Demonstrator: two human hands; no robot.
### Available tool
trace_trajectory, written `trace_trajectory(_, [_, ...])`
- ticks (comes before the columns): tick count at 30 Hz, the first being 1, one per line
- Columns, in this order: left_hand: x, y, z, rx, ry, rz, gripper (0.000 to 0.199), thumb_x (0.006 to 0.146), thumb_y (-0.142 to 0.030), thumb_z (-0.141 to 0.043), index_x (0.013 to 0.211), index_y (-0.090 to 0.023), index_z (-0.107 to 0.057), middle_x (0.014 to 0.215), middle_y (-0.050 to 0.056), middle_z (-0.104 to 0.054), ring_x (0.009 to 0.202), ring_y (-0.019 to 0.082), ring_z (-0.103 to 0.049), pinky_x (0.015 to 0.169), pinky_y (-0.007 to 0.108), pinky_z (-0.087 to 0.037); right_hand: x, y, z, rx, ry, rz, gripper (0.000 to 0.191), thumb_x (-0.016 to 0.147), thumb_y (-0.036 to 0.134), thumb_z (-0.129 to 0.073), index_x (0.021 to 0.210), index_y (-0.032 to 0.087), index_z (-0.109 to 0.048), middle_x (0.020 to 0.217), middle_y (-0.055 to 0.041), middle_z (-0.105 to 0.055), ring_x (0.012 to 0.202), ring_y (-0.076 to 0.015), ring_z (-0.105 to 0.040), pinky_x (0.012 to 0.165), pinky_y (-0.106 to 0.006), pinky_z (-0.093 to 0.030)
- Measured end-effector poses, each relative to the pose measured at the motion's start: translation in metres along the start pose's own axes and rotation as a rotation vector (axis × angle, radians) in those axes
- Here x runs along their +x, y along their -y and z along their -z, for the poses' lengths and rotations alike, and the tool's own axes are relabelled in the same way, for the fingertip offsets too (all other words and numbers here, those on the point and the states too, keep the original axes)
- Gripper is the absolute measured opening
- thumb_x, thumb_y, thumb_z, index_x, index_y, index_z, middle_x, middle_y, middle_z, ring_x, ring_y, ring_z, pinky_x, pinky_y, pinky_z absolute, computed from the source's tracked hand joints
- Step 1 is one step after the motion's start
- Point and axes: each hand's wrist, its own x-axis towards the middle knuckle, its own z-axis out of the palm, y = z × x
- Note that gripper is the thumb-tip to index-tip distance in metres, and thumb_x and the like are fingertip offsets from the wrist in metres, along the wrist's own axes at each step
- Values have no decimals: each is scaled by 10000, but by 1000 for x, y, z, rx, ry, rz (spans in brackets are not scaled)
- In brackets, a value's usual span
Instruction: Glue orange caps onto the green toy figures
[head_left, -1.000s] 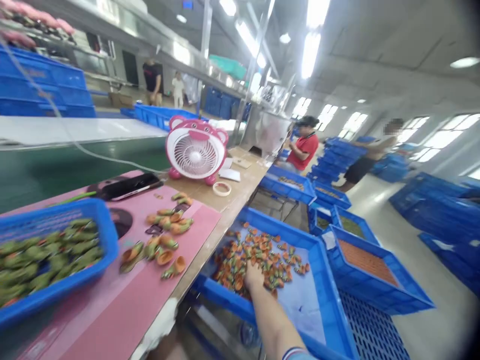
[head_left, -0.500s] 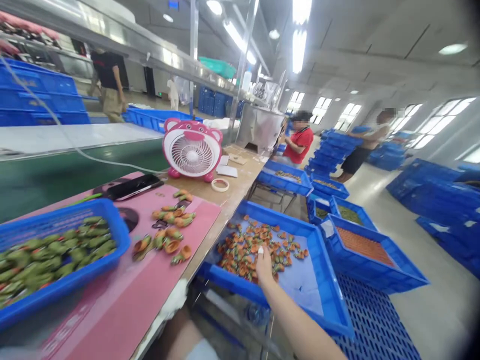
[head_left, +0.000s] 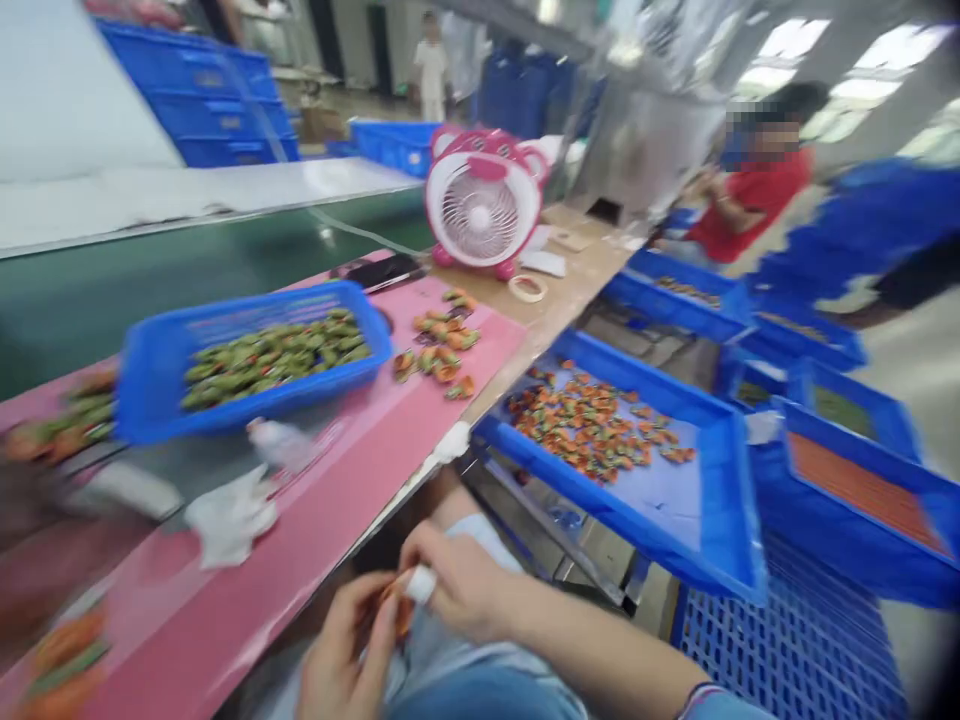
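My left hand [head_left: 349, 650] is closed around a small orange piece [head_left: 403, 618] above my lap, below the table edge. My right hand [head_left: 461, 585] meets it there, its fingers closed at the same piece, a white wrap on one fingertip. Fingers cover most of the piece. Similar small orange-and-green cup-shaped pieces [head_left: 592, 425] fill part of the blue tray [head_left: 739, 500] at the right. More of these pieces [head_left: 439, 345] lie on the pink mat [head_left: 360, 470]. A blue basket [head_left: 247, 405] of green pieces [head_left: 277, 360] stands on the mat.
A pink fan [head_left: 484, 205], a tape roll [head_left: 527, 289] and a dark phone [head_left: 386, 270] are at the back of the table. Crumpled white tissue [head_left: 232, 515] lies near me. Further trays [head_left: 862, 490] and a person in red [head_left: 765, 190] are at the right.
My right hand has left the tray and come to my lap. My left hand has come into view, with an orange piece between the hands. The view has swung left and down.
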Motion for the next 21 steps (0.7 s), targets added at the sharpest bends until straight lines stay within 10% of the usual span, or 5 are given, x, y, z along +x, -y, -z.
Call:
trace_trajectory(8, [-1, -29, 8, -466, 3, 114, 128, 825, -272, -466, 851, -147, -476, 659, -16, -533, 505, 83, -536, 500, 207, -460, -5, 7, 6, 449, 5, 84, 422, 859, 495, -253, 1055, 157, -413, 665, -13, -531, 581, -109, -524, 518, -223, -422])
trace_trajectory(21, [-8, -34, 13, -630, 112, 213, 289, 694, -243, -647, 902, -136, -477, 725, 18, -570, 590, 100, -546, 546, 231, -490, -12, 10, 16, -150, -228, 452, 228, 805, 204, -486, 1030, 173, -500, 723, -44, -628, 594, -117, -548, 551, -241, -445])
